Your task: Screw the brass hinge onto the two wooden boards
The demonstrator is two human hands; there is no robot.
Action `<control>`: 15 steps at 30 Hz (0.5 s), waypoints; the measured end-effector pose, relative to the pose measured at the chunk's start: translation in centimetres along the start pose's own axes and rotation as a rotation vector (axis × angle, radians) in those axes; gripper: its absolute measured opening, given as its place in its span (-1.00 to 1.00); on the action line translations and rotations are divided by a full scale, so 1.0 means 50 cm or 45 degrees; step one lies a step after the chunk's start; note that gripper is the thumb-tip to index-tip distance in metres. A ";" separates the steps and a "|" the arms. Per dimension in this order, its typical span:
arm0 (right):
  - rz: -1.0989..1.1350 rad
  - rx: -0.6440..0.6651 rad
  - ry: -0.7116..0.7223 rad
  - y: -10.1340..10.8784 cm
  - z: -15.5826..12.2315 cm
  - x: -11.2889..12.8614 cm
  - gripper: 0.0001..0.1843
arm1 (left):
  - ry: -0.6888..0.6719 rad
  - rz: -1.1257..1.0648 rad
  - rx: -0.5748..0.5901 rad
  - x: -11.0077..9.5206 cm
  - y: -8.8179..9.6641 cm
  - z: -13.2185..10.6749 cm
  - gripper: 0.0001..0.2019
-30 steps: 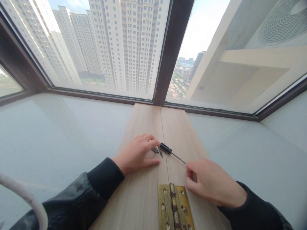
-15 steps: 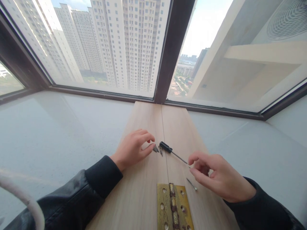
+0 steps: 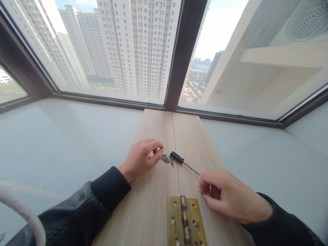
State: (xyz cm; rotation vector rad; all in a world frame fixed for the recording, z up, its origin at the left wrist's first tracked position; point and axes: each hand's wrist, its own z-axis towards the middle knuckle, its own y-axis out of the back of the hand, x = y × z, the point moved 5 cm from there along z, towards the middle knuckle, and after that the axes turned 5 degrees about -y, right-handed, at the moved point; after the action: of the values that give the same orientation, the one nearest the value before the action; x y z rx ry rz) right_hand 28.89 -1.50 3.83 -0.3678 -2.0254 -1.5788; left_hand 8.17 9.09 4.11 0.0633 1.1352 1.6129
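Note:
My left hand (image 3: pixel 140 157) rests over the left board, thumb and index fingertips brought together; whatever they may hold is hidden. Right beside those fingertips lie several small screws (image 3: pixel 165 158) in a loose group. A screwdriver (image 3: pixel 177 157) with a black handle lies across the seam, its shaft pointing toward my right hand (image 3: pixel 228 194). That hand is closed low over the right board, its thumb and fingers pinching around screws (image 3: pixel 201 192) of which only thin tips show. Below and left of it lies a worn brass hinge (image 3: pixel 176 218), opened flat across the seam.
Two pale wooden boards (image 3: pixel 159 126) lie side by side on a white sill (image 3: pixel 77 136), reaching the dark window frame (image 3: pixel 171 68). A pale curved tube (image 3: pixel 28 215) rises at lower left. Tall buildings stand outside the glass.
My right hand has moved down onto the lone screw beside the hinge, and its fingers have closed there. My left thumb and index finger have drawn together and slightly left, exposing more of the screws.

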 end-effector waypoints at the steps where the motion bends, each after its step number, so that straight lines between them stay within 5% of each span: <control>1: 0.032 -0.021 0.005 0.002 0.000 0.000 -0.91 | -0.010 -0.004 -0.010 -0.001 0.001 0.000 -0.86; 7: 0.420 -0.136 0.059 0.017 0.014 0.021 -0.93 | -0.118 -0.053 -0.113 -0.024 0.024 0.003 -0.87; 15: 1.065 0.027 0.047 -0.022 0.069 0.112 -0.76 | -0.548 -0.132 -0.129 -0.136 0.057 -0.047 -0.56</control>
State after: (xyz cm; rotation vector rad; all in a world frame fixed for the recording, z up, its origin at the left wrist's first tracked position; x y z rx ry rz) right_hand 22.90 0.88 5.54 -1.0077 -1.5299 -1.0163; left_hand 7.43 2.53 8.12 0.2679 0.7134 1.4712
